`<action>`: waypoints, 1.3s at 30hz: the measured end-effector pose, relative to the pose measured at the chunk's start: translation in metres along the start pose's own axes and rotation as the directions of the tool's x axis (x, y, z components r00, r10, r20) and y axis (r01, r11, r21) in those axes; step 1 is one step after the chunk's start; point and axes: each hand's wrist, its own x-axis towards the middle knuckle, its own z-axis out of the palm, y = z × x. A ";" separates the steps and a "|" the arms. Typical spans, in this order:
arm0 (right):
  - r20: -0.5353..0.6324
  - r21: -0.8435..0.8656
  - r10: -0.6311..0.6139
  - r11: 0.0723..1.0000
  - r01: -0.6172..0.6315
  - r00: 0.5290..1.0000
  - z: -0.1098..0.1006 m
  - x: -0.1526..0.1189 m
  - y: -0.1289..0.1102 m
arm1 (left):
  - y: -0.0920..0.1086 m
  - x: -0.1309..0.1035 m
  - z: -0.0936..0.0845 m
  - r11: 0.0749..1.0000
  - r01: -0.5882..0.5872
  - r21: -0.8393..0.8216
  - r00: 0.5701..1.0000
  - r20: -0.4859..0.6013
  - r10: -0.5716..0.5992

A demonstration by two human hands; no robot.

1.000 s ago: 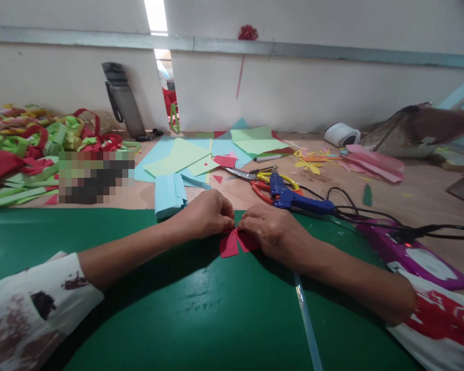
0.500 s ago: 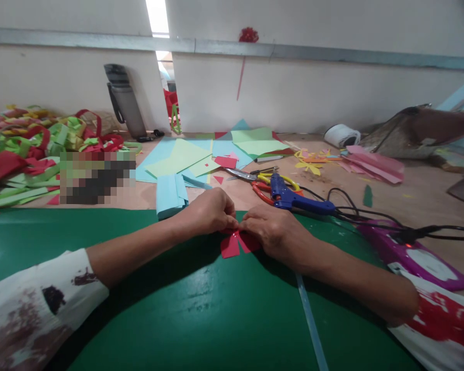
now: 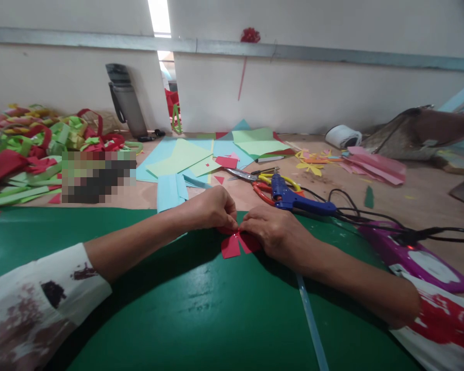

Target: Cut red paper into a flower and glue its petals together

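Note:
A small red paper piece shaped like petals (image 3: 231,247) lies over the green surface (image 3: 201,309), with a shiny spot near its centre. My left hand (image 3: 215,208) pinches the upper left of this paper, fingers closed. From the other side my right hand (image 3: 272,231) has its fingers pressed together on the paper's right part, covering some of it. The fingertips of both hands nearly meet at the paper's centre. Just behind them lie a blue glue gun (image 3: 297,200) and scissors with red and yellow handles (image 3: 263,191).
Folded light blue paper (image 3: 170,191) sits behind my left wrist. Coloured sheets (image 3: 181,157) lie farther back. Paper strips (image 3: 62,136) and a grey bottle (image 3: 129,105) are at the left. A purple power strip (image 3: 421,260) with black cables lies at the right. A glue stick (image 3: 311,324) is in front.
Both hands keep almost the same grip on the red paper. The view has shifted very slightly, and my left forearm now covers the lower edge of the folded blue paper.

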 end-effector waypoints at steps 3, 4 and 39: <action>0.009 0.016 0.018 1.000 -0.018 1.000 0.000 0.000 0.000 | 0.003 -0.001 0.000 0.999 -0.003 0.045 1.000 -0.023 0.004; 0.012 0.021 0.025 0.999 -0.026 1.000 0.000 0.000 0.000 | 0.004 -0.002 0.000 0.998 -0.005 0.058 1.000 -0.028 0.007; 0.043 -0.044 0.062 0.997 -0.061 0.997 -0.001 0.000 0.001 | 0.003 0.000 0.002 0.991 -0.133 0.006 0.991 0.023 0.133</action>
